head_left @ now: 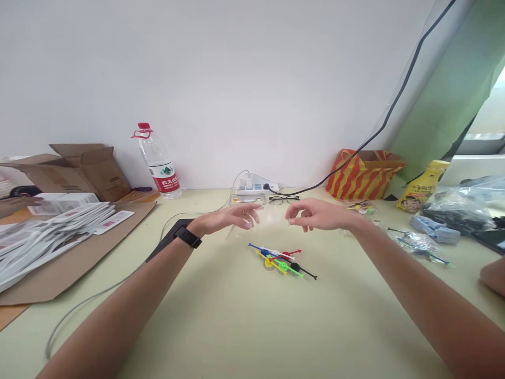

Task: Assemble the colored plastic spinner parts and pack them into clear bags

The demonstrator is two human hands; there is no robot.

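Observation:
My left hand (232, 218), with a black watch (188, 236) on its wrist, reaches out over the pale green table (236, 326), its fingers together and pointing right. My right hand (315, 215) faces it with its fingers curled into a pinch. Between the two fingertips hangs a faint clear plastic film (258, 225), which both hands seem to pinch. Just below the hands, a small pile of coloured plastic sticks (282, 259) in blue, yellow, red, green and black lies on the table.
At the left are an open cardboard box (79, 168), white packets (51, 231) on flat cardboard and a water bottle (158, 163). At the back are a power strip (252, 187), glasses (284, 199) and a striped bag (363, 173). To the right are a yellow bottle (422, 192), plastic bags (461, 205) and another person's hand (493, 276).

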